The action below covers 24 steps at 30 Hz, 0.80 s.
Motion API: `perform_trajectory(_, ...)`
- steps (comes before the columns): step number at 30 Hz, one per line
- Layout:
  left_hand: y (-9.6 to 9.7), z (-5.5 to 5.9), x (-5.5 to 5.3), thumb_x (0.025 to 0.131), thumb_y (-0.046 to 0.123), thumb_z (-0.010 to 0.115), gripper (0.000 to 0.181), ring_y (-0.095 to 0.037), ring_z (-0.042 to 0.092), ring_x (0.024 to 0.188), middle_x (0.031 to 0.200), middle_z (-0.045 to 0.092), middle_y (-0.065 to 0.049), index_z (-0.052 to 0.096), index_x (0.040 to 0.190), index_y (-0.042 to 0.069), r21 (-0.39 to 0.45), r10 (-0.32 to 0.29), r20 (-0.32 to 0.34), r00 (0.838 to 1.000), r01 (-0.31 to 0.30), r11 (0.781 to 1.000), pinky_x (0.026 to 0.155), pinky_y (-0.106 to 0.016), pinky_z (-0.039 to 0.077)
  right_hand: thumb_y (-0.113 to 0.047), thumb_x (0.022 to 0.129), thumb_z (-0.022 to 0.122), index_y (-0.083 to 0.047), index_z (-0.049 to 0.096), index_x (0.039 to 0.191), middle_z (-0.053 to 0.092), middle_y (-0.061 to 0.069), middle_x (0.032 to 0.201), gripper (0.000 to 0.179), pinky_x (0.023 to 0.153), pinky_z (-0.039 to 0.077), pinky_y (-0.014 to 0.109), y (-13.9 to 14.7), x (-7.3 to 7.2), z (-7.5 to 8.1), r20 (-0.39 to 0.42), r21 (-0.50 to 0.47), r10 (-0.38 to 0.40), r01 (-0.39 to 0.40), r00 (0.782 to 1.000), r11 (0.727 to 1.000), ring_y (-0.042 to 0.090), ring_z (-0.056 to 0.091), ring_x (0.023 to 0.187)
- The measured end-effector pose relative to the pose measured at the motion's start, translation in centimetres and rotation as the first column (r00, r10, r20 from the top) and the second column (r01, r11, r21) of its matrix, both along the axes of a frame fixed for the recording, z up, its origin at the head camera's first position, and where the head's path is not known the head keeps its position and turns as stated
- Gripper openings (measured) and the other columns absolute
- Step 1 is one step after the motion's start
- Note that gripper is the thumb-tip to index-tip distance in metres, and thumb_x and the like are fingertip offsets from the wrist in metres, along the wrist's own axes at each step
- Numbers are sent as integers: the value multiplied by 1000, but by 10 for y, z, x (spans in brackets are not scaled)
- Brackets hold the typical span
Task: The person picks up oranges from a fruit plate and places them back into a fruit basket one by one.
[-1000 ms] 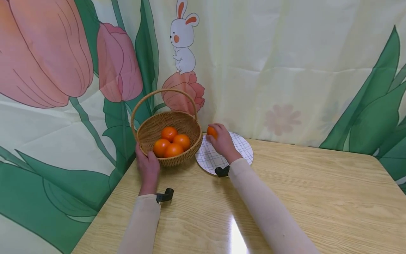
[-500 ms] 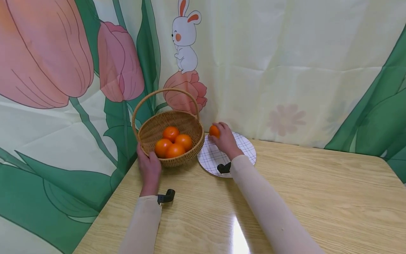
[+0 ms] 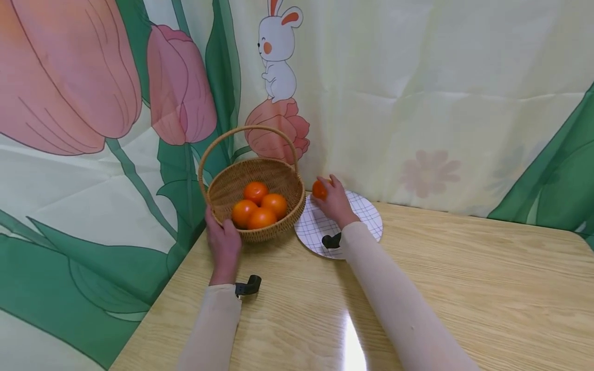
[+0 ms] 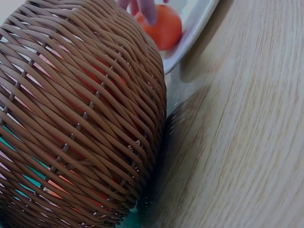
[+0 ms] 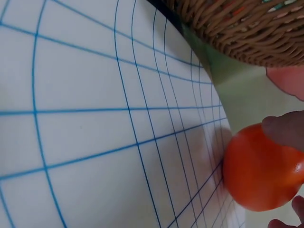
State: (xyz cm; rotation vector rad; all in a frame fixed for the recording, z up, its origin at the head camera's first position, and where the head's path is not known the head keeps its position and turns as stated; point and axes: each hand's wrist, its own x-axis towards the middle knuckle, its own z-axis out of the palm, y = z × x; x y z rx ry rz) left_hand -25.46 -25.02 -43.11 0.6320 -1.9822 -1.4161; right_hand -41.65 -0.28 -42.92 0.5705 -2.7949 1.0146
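A brown wicker basket (image 3: 252, 236) with a tall handle tilts toward me, holding several orange-red round fruits (image 3: 262, 218). My left hand (image 3: 225, 245) grips its near left side, fingers under the wall and thumb at the rim. Beside the basket is a white plate with a blue grid (image 3: 366, 211). At its far left edge sits another smooth orange-red round fruit (image 5: 261, 168). My right hand (image 3: 336, 203) is over that fruit with spread fingers. In the right wrist view its thumb (image 5: 287, 129) overlaps the fruit, while other fingertips stand just off its far side.
Both stand at the back left of a light wooden table (image 3: 441, 268), close to a printed curtain (image 3: 371, 103) with tulips and a rabbit. The table's left edge runs just beside my left hand. Black wrist cameras (image 3: 249, 285) are strapped to both wrists.
The head view has shifted slightly, so everything sits a little farther right. My right fingers have spread and lifted a little around the fruit on the plate. My left hand keeps its grip on the basket.
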Motion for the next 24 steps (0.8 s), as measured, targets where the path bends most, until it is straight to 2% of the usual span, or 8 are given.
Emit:
perform_trajectory(5, 1, 0, 0, 88, 20, 33, 58, -22, 29, 133, 149, 22, 0, 16, 144, 30, 2, -1, -7, 1000, 1, 1000, 109, -43, 26, -35, 83, 62, -24, 36, 139, 16, 19, 149, 63, 103, 32, 54, 1, -7, -6, 28, 9, 2, -3, 1000, 1000, 42, 29, 130)
perform_trajectory(9, 1, 0, 0, 89, 19, 33, 58, -22, 29, 134, 150, 22, 0, 16, 144, 30, 0, -2, -2, 1000, 2, 1000, 109, -44, 26, -35, 83, 61, -25, 34, 139, 17, 19, 148, 63, 103, 34, 52, 1, -10, -9, 66, 5, -11, 11, 998, 1000, 41, 35, 125)
perform_trajectory(13, 3, 0, 0, 89, 21, 33, 58, -22, 29, 134, 150, 22, 0, 16, 144, 29, -6, -2, 3, 1000, 2, 1000, 110, -43, 26, -32, 84, 62, -24, 35, 137, 19, 17, 145, 60, 101, 36, 51, 2, -9, -9, 87, -11, -22, 23, 996, 1000, 40, 41, 119)
perform_trajectory(17, 3, 0, 0, 89, 18, 34, 58, -22, 30, 133, 149, 24, 0, 17, 143, 28, -12, 1, -6, 1000, -1, 1000, 110, -43, 26, -32, 84, 62, -22, 37, 135, 25, 17, 141, 57, 100, 37, 50, 3, -7, -8, 66, -5, -32, 33, 997, 999, 38, 44, 114)
perform_trajectory(24, 2, 0, 1, 89, 19, 34, 58, -21, 29, 133, 149, 23, 0, 17, 144, 27, -18, 3, -16, 1000, -3, 1000, 110, -43, 26, -31, 84, 62, -22, 38, 134, 27, 16, 140, 56, 99, 38, 50, 4, -2, -7, 81, -21, -24, 26, 996, 999, 37, 45, 114)
